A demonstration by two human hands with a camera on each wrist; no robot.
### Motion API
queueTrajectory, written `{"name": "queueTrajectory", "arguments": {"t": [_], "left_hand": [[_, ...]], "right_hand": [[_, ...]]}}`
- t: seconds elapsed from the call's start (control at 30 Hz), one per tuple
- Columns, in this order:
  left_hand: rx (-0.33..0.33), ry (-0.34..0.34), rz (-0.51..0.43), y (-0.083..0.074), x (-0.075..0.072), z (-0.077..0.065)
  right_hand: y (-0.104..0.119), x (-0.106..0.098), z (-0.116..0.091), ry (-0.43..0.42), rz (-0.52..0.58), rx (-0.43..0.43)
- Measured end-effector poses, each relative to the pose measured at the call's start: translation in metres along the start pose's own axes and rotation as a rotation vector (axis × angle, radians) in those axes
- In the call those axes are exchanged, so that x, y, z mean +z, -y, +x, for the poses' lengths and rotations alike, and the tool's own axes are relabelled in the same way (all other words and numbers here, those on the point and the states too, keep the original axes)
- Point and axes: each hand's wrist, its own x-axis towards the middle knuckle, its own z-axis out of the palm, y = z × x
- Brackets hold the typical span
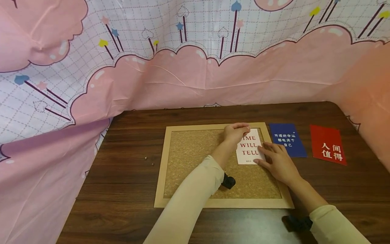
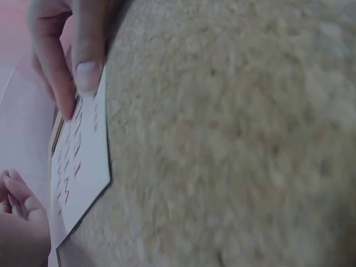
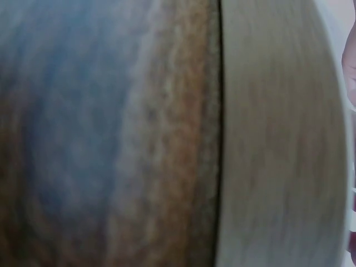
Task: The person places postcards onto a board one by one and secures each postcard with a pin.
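Observation:
A white card with red lettering lies on the cork board, near its right side. My left hand is at the card's top edge, thumb and fingers pinched together. What sits between those fingertips is hidden. With its fingers spread, my right hand rests over the board's right frame, its fingertips touching the card's lower right part. In the left wrist view the right hand's thumb and finger press on the card, while the left hand shows at the lower left. The right wrist view is mostly board frame.
A blue card and a red card with white characters lie right of the board. Two tiny shiny bits, one of them a speck, lie on the dark wooden table to the left. Patterned pink cloth hangs behind.

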Motion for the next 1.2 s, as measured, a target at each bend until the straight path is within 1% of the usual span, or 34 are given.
{"name": "queueTrajectory", "arguments": {"t": [0.13, 0.3, 0.53, 0.6, 0.7, 0.83, 1.07, 1.2], "left_hand": [[-0.011, 0.002, 0.006, 0.005, 0.007, 0.000], [-0.013, 0.006, 0.016, 0.010, 0.011, 0.002], [-0.004, 0.011, -0.021, 0.015, 0.017, 0.006], [-0.002, 0.001, -0.017, 0.015, 0.020, 0.006], [0.001, -0.007, 0.026, 0.014, 0.023, 0.005], [-0.004, -0.021, 0.120, 0.012, 0.025, 0.004], [-0.027, -0.010, 0.153, 0.010, 0.027, 0.003], [-0.025, -0.023, 0.208, 0.011, 0.027, 0.005]], "right_hand": [[-0.002, 0.001, -0.001, -0.010, 0.004, -0.002], [-0.002, 0.002, -0.001, -0.005, 0.001, 0.009], [-0.002, 0.002, 0.000, -0.004, -0.009, 0.013], [-0.002, 0.002, -0.001, -0.010, -0.007, 0.012], [-0.002, 0.001, -0.002, -0.018, -0.004, 0.011], [-0.001, 0.000, -0.002, -0.024, 0.002, 0.005], [-0.001, 0.000, -0.002, -0.047, -0.001, -0.011], [-0.001, 0.001, -0.003, -0.041, 0.000, -0.007]]}}
